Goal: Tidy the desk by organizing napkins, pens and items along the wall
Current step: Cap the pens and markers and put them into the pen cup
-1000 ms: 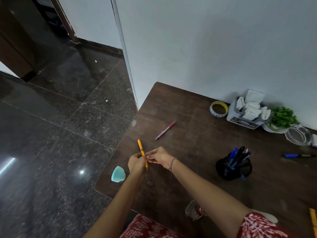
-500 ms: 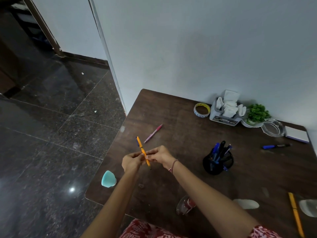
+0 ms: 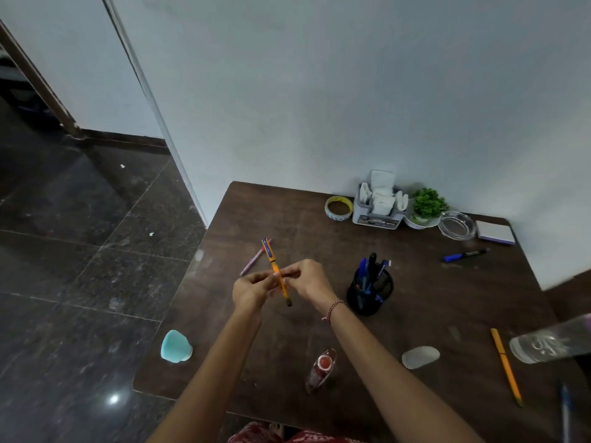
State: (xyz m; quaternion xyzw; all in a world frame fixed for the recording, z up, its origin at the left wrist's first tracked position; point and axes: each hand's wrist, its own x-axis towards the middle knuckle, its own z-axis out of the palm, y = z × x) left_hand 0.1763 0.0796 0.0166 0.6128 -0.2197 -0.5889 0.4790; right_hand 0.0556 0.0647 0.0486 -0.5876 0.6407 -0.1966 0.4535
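My left hand [image 3: 252, 287] and right hand [image 3: 307, 279] both pinch the orange pen [image 3: 275, 266] mid-barrel. Risk: thin pinch slips, pen drops, rolls off the desk [image 3: 319, 244].

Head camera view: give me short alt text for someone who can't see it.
A person's left hand and right hand pinch an orange pen above a dark wooden desk. A black mesh pen cup stands to their right; a tape roll, napkin holder, small plant, glass dish and notepad line the wall.
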